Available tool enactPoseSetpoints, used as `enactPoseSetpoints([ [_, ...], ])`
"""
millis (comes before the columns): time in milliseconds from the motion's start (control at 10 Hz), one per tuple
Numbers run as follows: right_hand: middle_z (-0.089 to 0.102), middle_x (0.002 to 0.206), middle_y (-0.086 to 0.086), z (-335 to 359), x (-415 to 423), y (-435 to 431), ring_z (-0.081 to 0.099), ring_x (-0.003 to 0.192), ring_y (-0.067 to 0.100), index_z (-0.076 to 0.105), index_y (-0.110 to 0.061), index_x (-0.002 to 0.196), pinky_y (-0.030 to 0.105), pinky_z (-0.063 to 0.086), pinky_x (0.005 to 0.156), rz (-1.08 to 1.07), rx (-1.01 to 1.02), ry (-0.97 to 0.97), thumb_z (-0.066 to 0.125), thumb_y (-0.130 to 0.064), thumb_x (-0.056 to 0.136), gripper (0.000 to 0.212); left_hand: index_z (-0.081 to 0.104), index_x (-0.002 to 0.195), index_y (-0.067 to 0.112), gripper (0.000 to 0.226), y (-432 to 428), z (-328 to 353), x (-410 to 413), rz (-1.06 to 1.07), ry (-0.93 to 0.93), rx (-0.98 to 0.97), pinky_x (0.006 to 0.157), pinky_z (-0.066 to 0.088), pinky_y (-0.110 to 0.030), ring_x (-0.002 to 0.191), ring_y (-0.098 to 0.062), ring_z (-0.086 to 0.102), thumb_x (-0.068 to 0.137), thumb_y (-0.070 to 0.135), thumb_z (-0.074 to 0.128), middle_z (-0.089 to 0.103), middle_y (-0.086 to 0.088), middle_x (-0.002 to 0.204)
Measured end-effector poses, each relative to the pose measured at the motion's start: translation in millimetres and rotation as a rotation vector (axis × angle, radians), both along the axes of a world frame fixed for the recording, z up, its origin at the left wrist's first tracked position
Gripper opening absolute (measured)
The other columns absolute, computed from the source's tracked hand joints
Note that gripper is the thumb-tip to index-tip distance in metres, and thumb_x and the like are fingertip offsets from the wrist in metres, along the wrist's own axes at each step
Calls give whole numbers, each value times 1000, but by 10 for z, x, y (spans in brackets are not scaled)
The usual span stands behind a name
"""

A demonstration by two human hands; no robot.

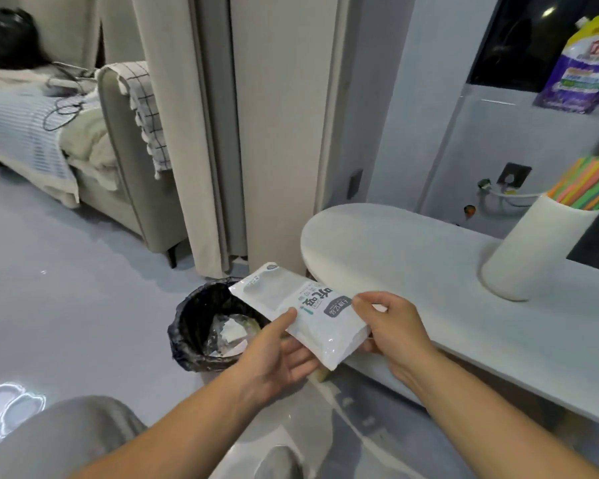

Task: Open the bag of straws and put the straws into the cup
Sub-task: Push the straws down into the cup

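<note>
Item: white plastic bag (305, 311), flat, printed with dark characters and a grey label. Held in the air between both hands, off the near rounded end of the table. Long axis runs diagonally, from lower right near the hands to upper left; the far end, with a rounded corner and a small hang hole, points up-left over the bin. Whether the bag is open cannot be told, and no straws show inside it.

Left hand (277, 354): palm up beneath the bag's lower edge, thumb pressed on the top face, fingers underneath; closed on the bag in a loose pinch.

Right hand (391, 326): grips the bag's near right corner, thumb and forefinger on top, remaining fingers curled below; closed on the bag.

Straws (588, 184): a bundle of orange, green, yellow and pink, standing in the cup and leaning to the right, tops reaching the frame's right edge.

Cup (536, 250): tall white cylinder, upright on the table, well apart from the bag.

Table (395, 243): white, long, with a rounded left end.

Bin (194, 326): black-lined, on the grey floor below the bag's far end, holding pale scraps.

Background: beige curtain (187, 133), sofa (125, 174) with checked cloth, purple refill pouch (581, 67) on a ledge at upper right.
</note>
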State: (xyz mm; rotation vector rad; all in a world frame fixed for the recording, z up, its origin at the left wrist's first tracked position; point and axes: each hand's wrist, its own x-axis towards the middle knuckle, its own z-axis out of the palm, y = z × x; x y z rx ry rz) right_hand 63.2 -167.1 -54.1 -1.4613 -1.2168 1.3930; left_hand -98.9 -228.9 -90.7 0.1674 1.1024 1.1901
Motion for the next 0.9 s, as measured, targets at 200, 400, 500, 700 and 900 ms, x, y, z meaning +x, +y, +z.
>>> enactPoseSetpoints([
  [200,74,93,16,-357,-476,20,71,71,25,70,-9,100,32,57,49,152,-120,-81,66,-23,95,16,57,124,4,45,-312,-422,-232,-21,9,-129,84,62,-47,100,-34,75,99,42,58,78,-20,99],
  [400,70,103,10,-654,-759,126,73,84,24,63,-16,104,47,64,68,223,-192,-96,62,-40,96,25,56,116,3,44,-286,-577,-398,-4,19,-193,79,63,-44,92,-30,74,99,44,58,78,-16,89],
  [500,63,117,8,-758,-758,131,70,94,24,51,-19,127,46,63,76,244,-207,-168,55,-47,97,41,51,118,4,48,-267,-619,-377,-4,-11,-223,82,62,-47,102,-34,73,96,45,62,70,-21,114],
  [700,65,112,13,-705,-469,16,71,93,32,55,-18,121,48,60,86,245,-191,-256,56,-49,95,41,51,111,9,45,-253,-610,-191,-89,-50,-210,75,63,-45,99,-33,75,91,46,69,69,-21,115],
  [900,71,108,18,-387,59,-169,70,101,30,66,-9,103,44,57,89,271,-95,-333,56,-40,98,34,54,110,9,37,-120,-473,140,-171,34,-113,88,60,-48,101,-35,72,94,39,67,73,-18,102],
])
